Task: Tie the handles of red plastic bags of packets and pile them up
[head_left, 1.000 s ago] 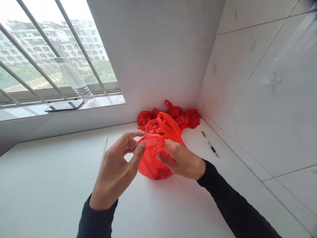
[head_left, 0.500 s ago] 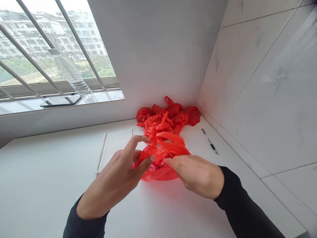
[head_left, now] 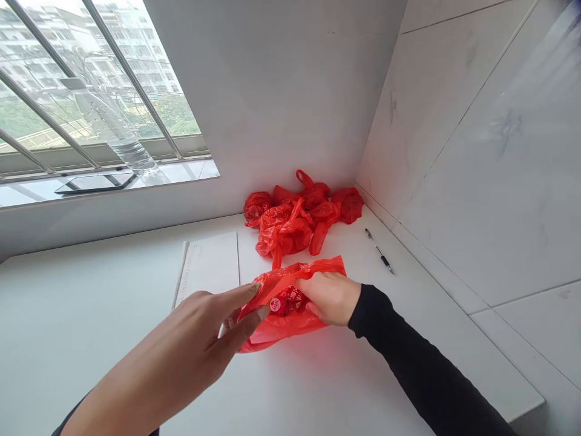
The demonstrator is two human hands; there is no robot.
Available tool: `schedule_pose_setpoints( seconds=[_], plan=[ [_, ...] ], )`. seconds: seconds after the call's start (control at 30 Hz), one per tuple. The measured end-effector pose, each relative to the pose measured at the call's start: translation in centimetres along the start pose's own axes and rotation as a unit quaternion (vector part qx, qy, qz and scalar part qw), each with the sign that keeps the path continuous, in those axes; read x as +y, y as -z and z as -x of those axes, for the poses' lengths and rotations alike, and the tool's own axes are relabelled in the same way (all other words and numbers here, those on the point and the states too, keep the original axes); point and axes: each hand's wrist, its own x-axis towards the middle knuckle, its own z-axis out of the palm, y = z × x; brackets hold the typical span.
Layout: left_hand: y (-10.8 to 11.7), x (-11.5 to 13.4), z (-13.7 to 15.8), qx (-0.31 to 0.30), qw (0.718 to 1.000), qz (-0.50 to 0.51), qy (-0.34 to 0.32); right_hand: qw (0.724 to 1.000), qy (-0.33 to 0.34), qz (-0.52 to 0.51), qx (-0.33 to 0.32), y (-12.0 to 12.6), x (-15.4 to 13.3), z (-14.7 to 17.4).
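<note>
A red plastic bag (head_left: 290,330) lies on the white table with its mouth spread wide. My left hand (head_left: 227,321) pinches the left side of the bag's rim between thumb and fingers. Inside the bag are red printed packets (head_left: 288,300), one bearing a round pink label. My right hand (head_left: 331,297) is inside the bag's mouth at the right. Its fingers and thumb curl around the right end of the packets, and the fingertips are partly hidden.
Several knotted red bags (head_left: 290,221) are heaped against the back wall. Left of them lies a white notebook (head_left: 211,263), and a black pen (head_left: 380,251) lies near the tiled wall. On the window sill are a water bottle (head_left: 113,130) and a dark flat tablet (head_left: 95,183).
My left hand has closed on the bag's left rim. The right hand has moved deeper into the bag, and the mouth now lies wider, with the loop handle folded down. The view has shifted slightly.
</note>
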Motion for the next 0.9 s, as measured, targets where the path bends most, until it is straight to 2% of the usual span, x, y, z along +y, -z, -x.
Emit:
schedule_pose_setpoints(
  seconds=[0.07,0.1,0.2,0.3,0.43,0.57,0.7,0.8,0.9],
  plan=[
    [-0.3,-0.4,0.5,-0.077,0.995,-0.066,-0.023,0.999,0.021,-0.022,0.017,-0.8,0.1,-0.9],
    [-0.4,-0.6,0.7,-0.078,0.992,-0.09,-0.033,0.999,0.029,-0.034,0.029,-1.2,0.3,-1.3],
    [-0.7,-1.0,1.6,-0.009,0.992,-0.118,-0.054,0.997,0.031,-0.049,0.054,-2.1,0.8,-1.9],
    [-0.9,-1.1,2.3,0.017,0.99,-0.125,-0.069,0.998,0.02,-0.038,0.051,-2.1,0.9,-1.8],
    [-1.0,-1.1,2.6,0.062,0.984,-0.142,-0.084,0.997,0.035,-0.017,0.068,-2.5,-0.4,-2.4],
    [-0.9,-1.2,2.4,0.06,0.982,-0.149,-0.094,0.995,0.032,-0.017,0.089,-4.5,-2.1,-4.4],
    [-0.6,-1.5,2.1,0.073,0.983,-0.136,-0.097,0.99,0.055,-0.032,0.129,-5.9,-2.3,-5.6],
    [-0.4,-1.7,2.1,0.07,0.984,-0.14,-0.084,0.978,0.09,-0.107,0.152,-5.4,-1.7,-5.5],
    [-0.2,-1.8,2.2,0.039,0.988,-0.138,-0.056,0.961,0.083,-0.224,0.142,-4.1,-0.9,-5.1]
  ],
)
